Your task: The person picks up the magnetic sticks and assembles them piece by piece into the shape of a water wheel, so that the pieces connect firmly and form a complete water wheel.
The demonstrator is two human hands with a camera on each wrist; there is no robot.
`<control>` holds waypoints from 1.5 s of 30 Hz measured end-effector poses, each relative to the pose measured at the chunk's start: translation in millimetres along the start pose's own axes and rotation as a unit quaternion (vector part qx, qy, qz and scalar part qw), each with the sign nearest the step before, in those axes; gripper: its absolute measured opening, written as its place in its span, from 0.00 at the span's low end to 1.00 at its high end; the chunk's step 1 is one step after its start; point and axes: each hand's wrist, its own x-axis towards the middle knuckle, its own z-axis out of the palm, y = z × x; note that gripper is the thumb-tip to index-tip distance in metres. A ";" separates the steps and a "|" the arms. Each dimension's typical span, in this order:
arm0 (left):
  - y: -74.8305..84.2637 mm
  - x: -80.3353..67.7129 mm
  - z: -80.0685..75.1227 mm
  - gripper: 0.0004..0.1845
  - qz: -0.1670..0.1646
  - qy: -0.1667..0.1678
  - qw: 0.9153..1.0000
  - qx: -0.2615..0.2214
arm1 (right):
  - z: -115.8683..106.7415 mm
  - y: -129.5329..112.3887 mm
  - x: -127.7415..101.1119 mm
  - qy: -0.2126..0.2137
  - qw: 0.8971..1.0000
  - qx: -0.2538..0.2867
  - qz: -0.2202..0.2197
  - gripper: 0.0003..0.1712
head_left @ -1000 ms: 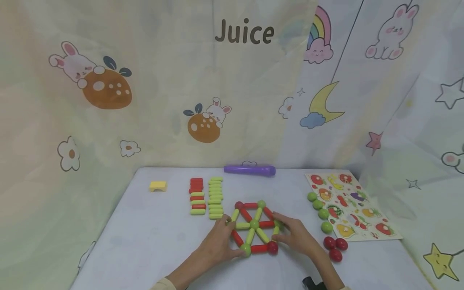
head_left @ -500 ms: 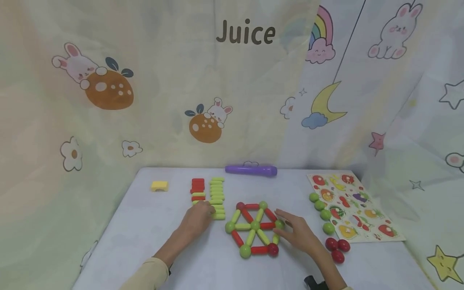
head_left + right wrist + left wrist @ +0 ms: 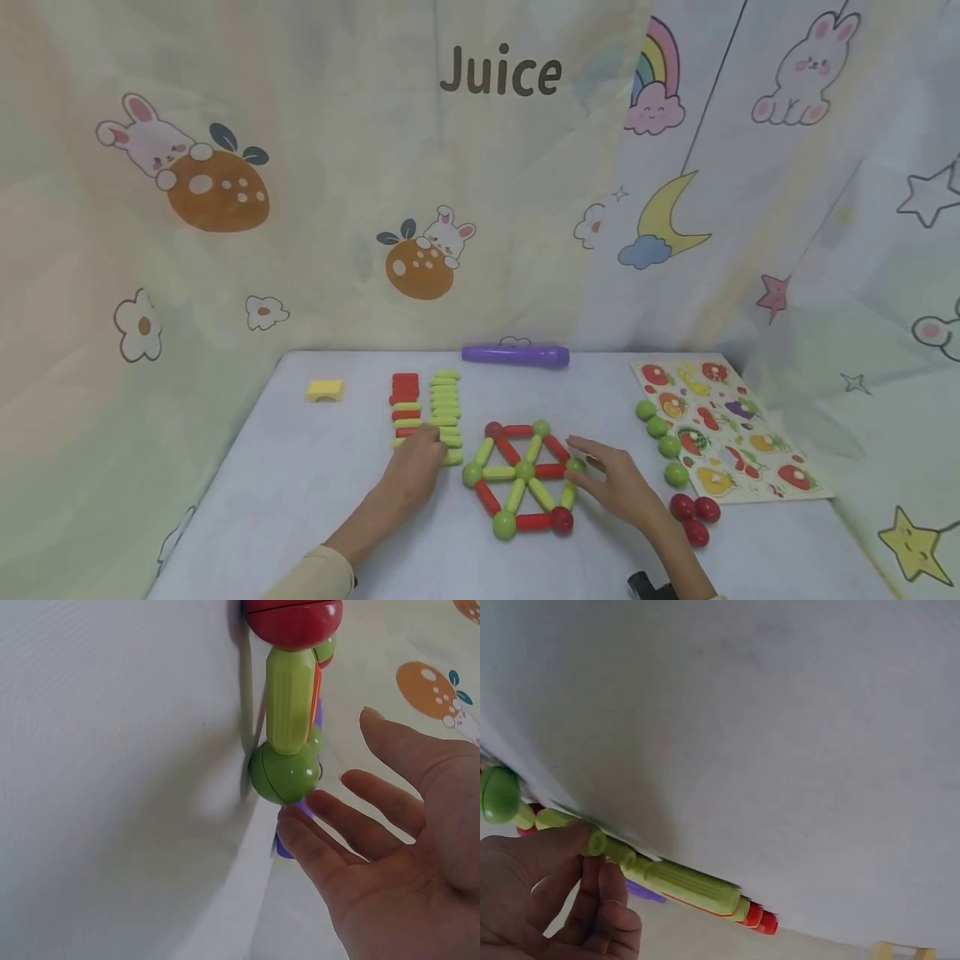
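A flat hexagon wheel (image 3: 523, 475) of red and green sticks joined by balls lies on the white table (image 3: 315, 500). To its left are two rows of loose sticks (image 3: 427, 408). My left hand (image 3: 423, 446) is at the near end of the rows. In the left wrist view its thumb and fingers (image 3: 592, 851) pinch a green stick (image 3: 596, 841) at the end of the row (image 3: 694, 889). My right hand (image 3: 600, 468) lies with straight fingers beside the wheel's right green ball (image 3: 576, 465). A fingertip (image 3: 289, 817) is just at that ball (image 3: 285, 772).
A purple tube (image 3: 516, 356) lies at the table's back edge and a yellow block (image 3: 326, 390) at the back left. To the right are a fruit puzzle board (image 3: 720, 429), several green balls (image 3: 660, 437) and three red balls (image 3: 693, 512).
My left hand left the wheel's left side, moved to the stick rows and now pinches a green stick. My right hand released the wheel's right edge and straightened its fingers.
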 end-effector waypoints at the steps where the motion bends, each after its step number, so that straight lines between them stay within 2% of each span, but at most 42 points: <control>1: 3.1 0.0 -3.7 0.07 -0.017 -0.007 1.000 -0.022 | -1.1 0.6 -0.9 0.002 1.000 -0.001 0.002 0.32; 3: 10.2 1.4 -12.4 0.09 -0.050 -0.016 0.995 -0.087 | -3.5 2.3 -3.0 0.008 1.000 -0.006 0.006 0.32; 4: 14.3 3.3 -16.8 0.09 -0.063 -0.018 0.989 -0.130 | -4.9 3.2 -4.1 0.011 1.000 -0.008 0.007 0.32; 6: 23.2 9.2 -23.8 0.11 -0.074 -0.015 0.972 -0.225 | -7.4 4.7 -6.3 0.019 1.000 -0.010 0.006 0.32; 8: 33.4 17.3 -26.0 0.11 -0.071 -0.018 0.946 -0.315 | -9.7 5.6 -7.9 0.025 1.000 -0.007 0.003 0.32; 10: 44.1 25.1 -24.6 0.12 -0.064 -0.031 0.921 -0.382 | -11.2 5.8 -8.8 0.028 1.000 -0.001 0.001 0.32; 11: 49.1 28.6 -22.3 0.13 -0.060 -0.036 0.913 -0.403 | -11.7 5.9 -8.9 0.028 1.000 0.003 0.001 0.32; 13: 58.0 34.3 -16.2 0.12 -0.058 -0.046 0.903 -0.423 | -12.4 5.8 -9.0 0.027 1.000 0.009 0.002 0.32; 15: 64.7 38.1 -9.9 0.12 -0.060 -0.048 0.901 -0.427 | -12.5 5.6 -9.1 0.025 1.000 0.014 0.003 0.32; 19: 71.6 43.0 2.5 0.11 -0.062 -0.035 0.907 -0.416 | -12.0 7.2 -8.8 0.021 1.000 0.019 -0.001 0.32; 23: 74.9 45.4 11.0 0.10 -0.060 -0.038 0.910 -0.408 | -12.2 9.9 -9.7 0.023 0.999 0.023 -0.009 0.32; 27: 76.7 46.7 14.7 0.09 -0.052 -0.047 0.911 -0.407 | -13.0 11.9 -10.8 0.025 0.999 0.024 -0.010 0.32; 32: 78.1 45.8 15.0 0.10 -0.050 -0.042 0.910 -0.409 | -19.9 10.4 -18.5 0.029 0.999 0.007 -0.010 0.32; 35: 77.7 44.8 16.6 0.11 -0.051 -0.037 0.911 -0.408 | -33.2 9.2 -31.6 0.061 0.997 -0.040 -0.010 0.28; 37: 77.2 44.3 17.7 0.11 -0.053 -0.037 0.912 -0.405 | -46.4 10.2 -44.2 0.092 0.992 -0.084 -0.010 0.25; 39: 76.6 43.7 18.2 0.12 -0.050 -0.036 0.912 -0.405 | -61.3 12.5 -59.1 0.110 0.985 -0.129 0.009 0.22; 41: 76.0 43.3 18.3 0.12 -0.048 -0.038 0.912 -0.405 | -75.2 16.7 -74.4 0.098 0.979 -0.171 0.045 0.22; 45: 75.4 44.3 15.7 0.15 -0.043 -0.048 0.910 -0.409 | -90.7 30.0 -100.5 0.040 0.966 -0.227 0.121 0.27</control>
